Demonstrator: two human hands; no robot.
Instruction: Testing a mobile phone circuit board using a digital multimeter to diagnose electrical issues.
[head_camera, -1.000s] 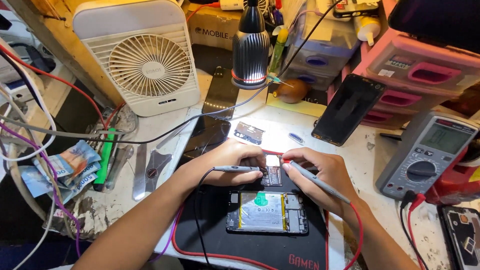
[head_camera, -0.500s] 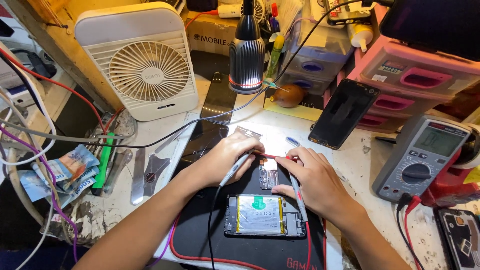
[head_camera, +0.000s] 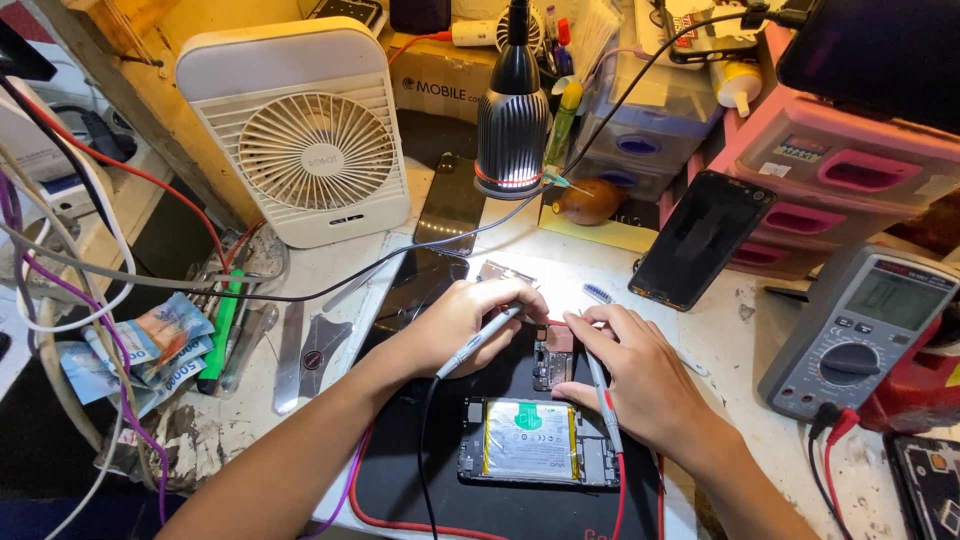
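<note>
Far left: banknotes (head_camera: 135, 352) and a green-handled tool (head_camera: 223, 330) on the bench, w/ white desk fan (head_camera: 300, 140) behind. Centre, under lamp (head_camera: 512, 120): left hand (head_camera: 462, 320), fingers closed round a grey probe w/ black lead (head_camera: 480, 338), and right hand (head_camera: 640, 375), fingers pinched on a grey probe w/ red lead (head_camera: 600, 385); both tips touch a small circuit board (head_camera: 552, 357) on the black mat (head_camera: 420, 480), just above opened phone (head_camera: 540, 455) w/ battery showing. Right: dark phone (head_camera: 700, 238) leans on pink drawers (head_camera: 850, 180), grey multimeter (head_camera: 865, 335) near bench edge.
</note>
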